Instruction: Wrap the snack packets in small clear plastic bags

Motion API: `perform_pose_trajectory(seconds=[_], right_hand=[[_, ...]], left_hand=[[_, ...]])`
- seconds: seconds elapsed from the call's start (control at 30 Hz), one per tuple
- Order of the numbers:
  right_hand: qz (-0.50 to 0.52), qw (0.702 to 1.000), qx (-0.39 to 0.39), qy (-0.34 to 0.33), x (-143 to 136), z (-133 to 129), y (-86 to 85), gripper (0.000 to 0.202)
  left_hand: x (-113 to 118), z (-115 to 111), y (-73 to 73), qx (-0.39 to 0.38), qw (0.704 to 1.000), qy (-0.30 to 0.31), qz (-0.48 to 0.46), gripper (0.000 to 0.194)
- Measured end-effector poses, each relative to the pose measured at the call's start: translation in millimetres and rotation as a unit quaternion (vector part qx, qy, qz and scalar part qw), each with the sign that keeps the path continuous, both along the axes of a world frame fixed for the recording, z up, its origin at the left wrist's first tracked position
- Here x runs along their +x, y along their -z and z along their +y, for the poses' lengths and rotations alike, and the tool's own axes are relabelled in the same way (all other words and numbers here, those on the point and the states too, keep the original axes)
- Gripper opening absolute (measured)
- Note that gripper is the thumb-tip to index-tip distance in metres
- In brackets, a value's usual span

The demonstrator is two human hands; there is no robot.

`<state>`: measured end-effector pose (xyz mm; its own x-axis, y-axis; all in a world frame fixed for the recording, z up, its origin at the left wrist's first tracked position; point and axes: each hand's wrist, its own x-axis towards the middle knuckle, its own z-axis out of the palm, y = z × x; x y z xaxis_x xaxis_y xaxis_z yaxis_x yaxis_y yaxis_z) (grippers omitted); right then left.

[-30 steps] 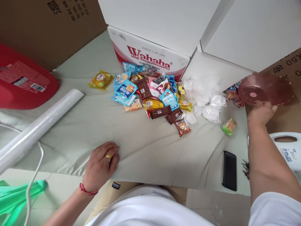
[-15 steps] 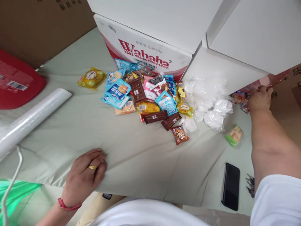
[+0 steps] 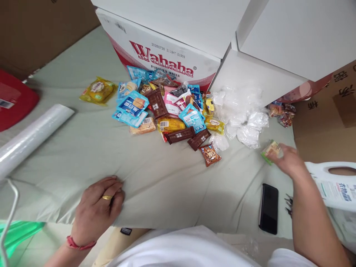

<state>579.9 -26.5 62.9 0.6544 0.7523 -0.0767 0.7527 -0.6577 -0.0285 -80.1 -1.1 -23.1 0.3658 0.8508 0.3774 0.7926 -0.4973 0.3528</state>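
My left hand (image 3: pixel 98 205), with a gold ring and red wristband, rests on the cloth near the front edge, fingers curled together and nothing visible in them. At the right, my right hand (image 3: pixel 287 159) has its fingers and thumb on a small green and beige packet (image 3: pixel 270 152), lying low over the cloth. A heap of wrapped snacks, including a brown bar (image 3: pixel 157 104), a blue pouch (image 3: pixel 135 104) and a brown cookie packet (image 3: pixel 210 154), lies in the middle. Clear crumpled plastic packets (image 3: pixel 249 133) lie right of the heap. A yellow packet (image 3: pixel 98 91) sits apart on the left.
A Wahaha carton (image 3: pixel 167 55) and white boxes (image 3: pixel 275 70) stand behind. Left are a clear plastic roll (image 3: pixel 33 137) and a red container (image 3: pixel 16 100). A black phone (image 3: pixel 269 208), keys (image 3: pixel 289 205) and a white jug (image 3: pixel 336 185) are at the right; more packets (image 3: pixel 283 111) lie behind.
My right hand has come back from the packets at the far right to the green and beige packet. The view has shifted slightly, and the white jug now shows. My left hand stays in place.
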Motion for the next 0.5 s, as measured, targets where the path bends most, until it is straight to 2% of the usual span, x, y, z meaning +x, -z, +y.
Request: perform_pose_trajectory(seconds=[0.07, 0.17, 0.3, 0.4, 0.5], right_hand=[[0.022, 1.000, -0.011, -0.011, -10.1, -18.9, 21.5, 0.071], [-0.009, 0.998, 0.053, -0.010, -15.0, -16.5, 44.3, 0.057], [-0.014, 0.991, 0.131, 0.034, 1.2, 28.9, 49.9, 0.042], [0.019, 0.983, 0.172, 0.065, 24.9, 76.0, 45.0, 0.028], [0.038, 0.981, 0.176, 0.078, 49.5, 117.6, 38.3, 0.021]], left_hand=[[0.4, 0.0, -0.3, -0.002, 1.000, -0.002, -0.003, 0.038], [0.6, -0.3, -0.6, -0.002, 1.000, 0.003, -0.010, 0.034], [0.4, -0.8, -0.4, 0.005, 1.000, 0.004, -0.010, 0.026], [1.2, -1.0, -1.6, 0.006, 1.000, 0.000, -0.011, 0.023], [2.6, -0.7, -3.4, 0.013, 1.000, 0.005, -0.005, 0.021]])
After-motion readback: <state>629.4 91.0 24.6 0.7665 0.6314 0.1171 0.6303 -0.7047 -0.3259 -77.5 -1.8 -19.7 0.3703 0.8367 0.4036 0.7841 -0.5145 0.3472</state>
